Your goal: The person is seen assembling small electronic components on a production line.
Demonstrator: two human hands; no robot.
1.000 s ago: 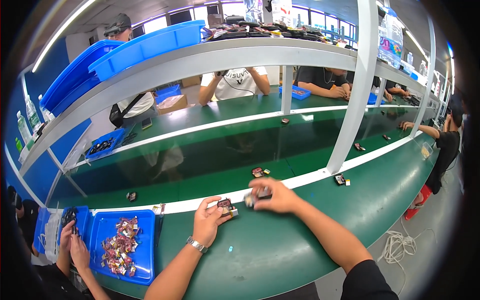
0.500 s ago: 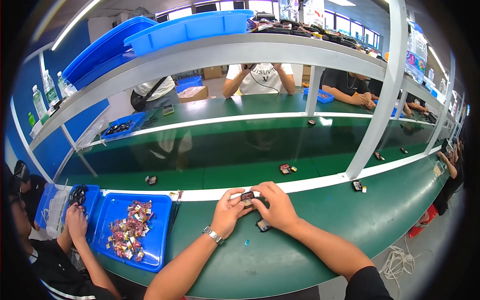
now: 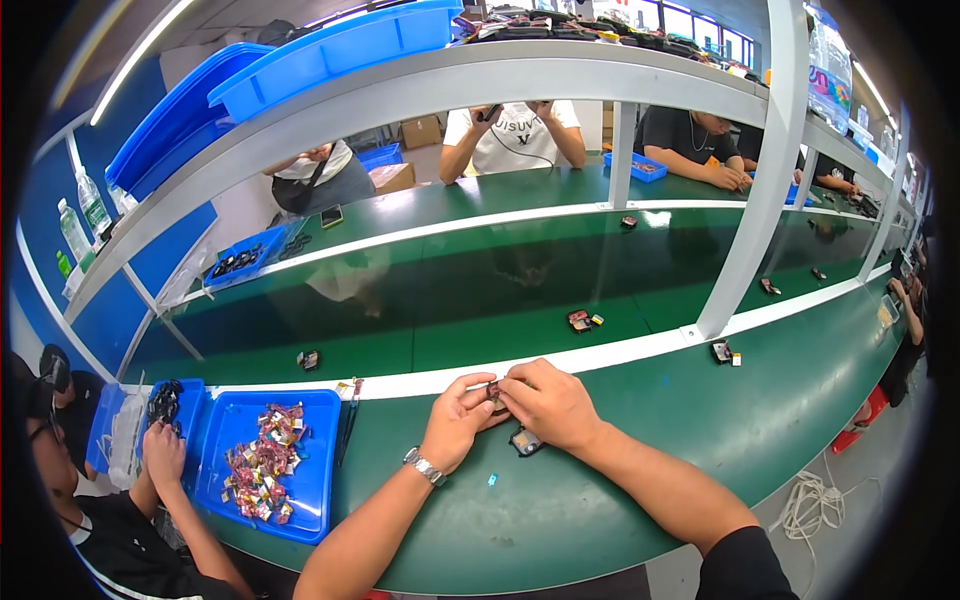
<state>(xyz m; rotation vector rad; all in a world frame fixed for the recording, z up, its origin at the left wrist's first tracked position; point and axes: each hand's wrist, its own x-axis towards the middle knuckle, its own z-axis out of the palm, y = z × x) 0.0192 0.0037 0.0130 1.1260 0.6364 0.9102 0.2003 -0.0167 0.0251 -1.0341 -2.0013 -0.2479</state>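
Note:
My left hand [image 3: 462,422] pinches a small black electronic housing [image 3: 494,393] with a reddish board inside, just above the green bench. From the other side my right hand [image 3: 552,405] closes over it, thumb and fingertips bent onto the part and hiding much of it. Whatever lies under those fingertips is too small to make out. Just below my hands, a second black housing [image 3: 525,441] with a greyish inner face rests on the bench. A tiny blue piece [image 3: 492,480] lies closer to me.
At left stands a blue tray [image 3: 322,500] with a heap of small pink-wired parts. Beside it a co-worker's hand [image 3: 163,452] reaches to a bin of black parts [image 3: 165,400]. More housings [image 3: 580,320] sit on the sunken green strip beyond the white rail [image 3: 640,358]. A post [image 3: 760,190] rises at right.
My right fingers have closed further over the housing, covering more of it. The co-worker's hand at left has shifted toward the bin. The whole view has tilted slightly.

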